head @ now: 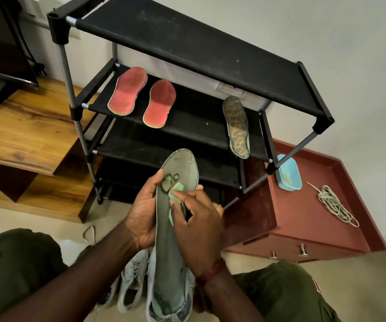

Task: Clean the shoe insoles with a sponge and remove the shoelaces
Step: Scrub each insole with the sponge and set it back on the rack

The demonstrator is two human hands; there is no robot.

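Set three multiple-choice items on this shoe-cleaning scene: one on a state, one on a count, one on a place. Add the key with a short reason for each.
1. The right hand is:
A) pressing a green sponge on the held insole
B) lying open and empty
C) holding a brush

2. Insoles lying on the rack:
A) two
B) three
C) five

3. The blue tub stands:
A) on the rack
B) in the left hand
C) on the red cabinet

Key
1 A: its fingers curl round the sponge against the insole that the left hand grips.
2 B: two red insoles and one patterned insole lie on the same shelf.
3 C: it sits on the cabinet's top, beside the rack's leg.
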